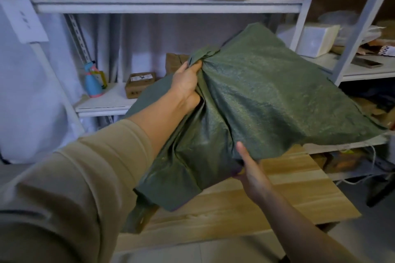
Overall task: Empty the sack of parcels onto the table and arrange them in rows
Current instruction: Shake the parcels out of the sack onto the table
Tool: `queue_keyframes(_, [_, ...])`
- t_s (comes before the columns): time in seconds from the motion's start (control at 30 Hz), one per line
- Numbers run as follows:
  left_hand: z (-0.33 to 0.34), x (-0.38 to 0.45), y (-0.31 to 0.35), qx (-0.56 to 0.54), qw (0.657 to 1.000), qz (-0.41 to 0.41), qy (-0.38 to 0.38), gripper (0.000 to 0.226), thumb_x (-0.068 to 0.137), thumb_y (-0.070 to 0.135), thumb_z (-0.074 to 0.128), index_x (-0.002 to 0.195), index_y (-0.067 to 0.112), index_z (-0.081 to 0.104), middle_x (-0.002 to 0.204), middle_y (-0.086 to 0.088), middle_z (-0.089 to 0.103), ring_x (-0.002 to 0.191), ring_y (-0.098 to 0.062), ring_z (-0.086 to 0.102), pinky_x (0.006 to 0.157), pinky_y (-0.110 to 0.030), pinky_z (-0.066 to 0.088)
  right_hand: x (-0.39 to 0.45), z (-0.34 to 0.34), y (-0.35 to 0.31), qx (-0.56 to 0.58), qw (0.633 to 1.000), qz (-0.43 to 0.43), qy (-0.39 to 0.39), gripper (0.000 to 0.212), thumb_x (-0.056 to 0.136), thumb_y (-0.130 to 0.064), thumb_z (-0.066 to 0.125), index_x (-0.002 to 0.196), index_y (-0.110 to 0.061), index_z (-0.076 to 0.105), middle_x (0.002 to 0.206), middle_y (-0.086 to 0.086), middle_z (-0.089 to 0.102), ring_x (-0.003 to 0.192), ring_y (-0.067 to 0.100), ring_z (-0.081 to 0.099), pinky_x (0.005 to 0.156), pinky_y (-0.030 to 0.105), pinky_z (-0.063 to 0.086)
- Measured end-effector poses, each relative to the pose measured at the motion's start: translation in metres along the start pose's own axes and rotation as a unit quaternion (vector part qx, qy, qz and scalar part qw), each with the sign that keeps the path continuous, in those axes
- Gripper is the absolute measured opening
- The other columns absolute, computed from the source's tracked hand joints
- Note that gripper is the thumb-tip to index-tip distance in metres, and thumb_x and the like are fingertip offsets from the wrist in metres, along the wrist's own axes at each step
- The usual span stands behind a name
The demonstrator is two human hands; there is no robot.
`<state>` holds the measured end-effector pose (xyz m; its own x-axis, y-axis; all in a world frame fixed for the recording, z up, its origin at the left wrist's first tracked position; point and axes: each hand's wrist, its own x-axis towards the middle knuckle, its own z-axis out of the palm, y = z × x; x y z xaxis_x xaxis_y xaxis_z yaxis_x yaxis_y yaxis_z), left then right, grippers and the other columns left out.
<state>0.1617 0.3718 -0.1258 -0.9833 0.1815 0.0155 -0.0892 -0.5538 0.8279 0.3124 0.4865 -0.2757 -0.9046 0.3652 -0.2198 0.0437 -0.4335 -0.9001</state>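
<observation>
A green woven sack point(256, 100) hangs lifted above the wooden table point(277, 198), bulging in its lower middle. My left hand point(188, 85) grips a bunched fold of the sack near its top. Under the sack's lower edge, my right hand point(252, 168) holds the cloth, thumb on top and fingers hidden beneath. The parcels inside the sack are out of sight; none lie on the visible table surface.
White metal shelving point(166, 5) stands behind the table, its top shelf holding cardboard boxes and a black bag. A small carton point(140, 84) and a blue and pink bottle point(93, 81) sit on a lower shelf. More boxes fill the right-hand shelves.
</observation>
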Motion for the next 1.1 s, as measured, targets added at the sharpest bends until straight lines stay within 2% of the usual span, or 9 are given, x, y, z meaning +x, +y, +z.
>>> queue_keyframes(0.07, [-0.004,0.005,0.005,0.000,1.000,-0.004,-0.020,0.022,0.099,0.009,0.054,0.119,0.010,0.063,0.115,-0.020,0.069,0.101,-0.034,0.069,0.090,-0.052,0.055,0.006,0.007,0.002,0.043,0.998,-0.015,0.032,0.104,0.041,-0.066,0.090,0.133,-0.028,0.056,0.127,-0.003,0.067,0.116,0.022,0.064,0.102,0.058,0.047])
queue_keyframes(0.2, [-0.009,0.016,0.013,-0.001,0.998,-0.019,-0.057,0.015,0.100,0.011,0.053,0.109,0.016,0.064,0.119,-0.021,0.067,0.104,-0.035,0.067,0.091,-0.054,0.054,0.015,0.018,-0.003,0.072,0.991,-0.068,0.087,0.104,0.042,-0.070,0.088,0.131,-0.027,0.057,0.127,-0.007,0.067,0.118,0.017,0.063,0.105,0.049,0.047])
queue_keyframes(0.37, [-0.008,0.026,0.019,0.004,0.995,-0.050,-0.081,0.033,0.101,0.013,0.052,0.133,0.008,0.056,0.122,-0.022,0.065,0.102,-0.034,0.067,0.084,-0.050,0.058,0.022,0.028,-0.009,0.086,0.981,-0.092,0.151,0.126,0.040,-0.075,0.084,0.145,-0.022,0.037,0.131,-0.009,0.058,0.120,0.015,0.058,0.108,0.045,0.046])
queue_keyframes(0.53, [0.001,0.025,0.027,0.024,0.993,-0.057,-0.103,0.038,0.101,0.015,0.051,0.138,0.005,0.051,0.112,-0.021,0.066,0.091,-0.032,0.067,0.076,-0.046,0.061,0.032,0.029,-0.026,0.124,0.968,-0.122,0.183,0.133,0.040,-0.079,0.082,0.149,-0.018,0.037,0.136,-0.009,0.057,0.120,0.011,0.058,0.107,0.040,0.046])
queue_keyframes(0.6, [0.006,0.026,0.030,0.034,0.993,-0.051,-0.105,0.037,0.102,0.016,0.050,0.137,0.005,0.051,0.106,-0.020,0.067,0.088,-0.032,0.067,0.075,-0.046,0.061,0.037,0.028,-0.035,0.117,0.966,-0.129,0.193,0.115,0.053,-0.074,0.080,0.144,-0.018,0.041,0.127,-0.011,0.058,0.115,0.010,0.058,0.105,0.036,0.048])
queue_keyframes(0.73, [0.016,0.034,0.030,0.023,0.995,-0.042,-0.093,0.037,0.102,0.017,0.050,0.137,0.006,0.052,0.115,-0.022,0.066,0.093,-0.033,0.068,0.073,-0.046,0.061,0.052,0.023,-0.054,0.070,0.955,-0.179,0.224,0.031,0.088,-0.056,0.064,0.101,-0.028,0.059,0.108,-0.012,0.065,0.102,0.007,0.065,0.098,0.036,0.054])
queue_keyframes(0.97, [0.021,0.052,0.031,-0.005,0.999,-0.021,-0.049,0.036,0.103,0.021,0.046,0.135,0.007,0.054,0.114,-0.018,0.068,0.093,-0.029,0.069,0.065,-0.038,0.061,0.089,0.020,-0.089,0.047,0.950,-0.232,0.206,0.031,0.099,-0.043,0.054,0.111,-0.019,0.070,0.112,-0.007,0.069,0.105,0.009,0.064,0.102,0.034,0.050])
queue_keyframes(1.03, [0.023,0.054,0.034,-0.012,0.999,-0.012,-0.031,0.036,0.103,0.022,0.046,0.135,0.008,0.055,0.118,-0.018,0.068,0.099,-0.030,0.068,0.067,-0.039,0.061,0.094,0.024,-0.099,0.051,0.946,-0.248,0.204,0.035,0.102,-0.038,0.051,0.113,-0.009,0.068,0.108,-0.002,0.069,0.096,0.006,0.064,0.092,0.023,0.051])
queue_keyframes(1.1, [0.026,0.054,0.038,-0.020,1.000,-0.003,-0.013,0.036,0.103,0.023,0.048,0.135,0.008,0.055,0.121,-0.019,0.067,0.103,-0.031,0.067,0.069,-0.040,0.061,0.100,0.027,-0.110,0.064,0.945,-0.257,0.193,0.028,0.103,-0.033,0.050,0.095,-0.011,0.066,0.090,-0.005,0.065,0.076,-0.004,0.060,0.076,0.013,0.049])
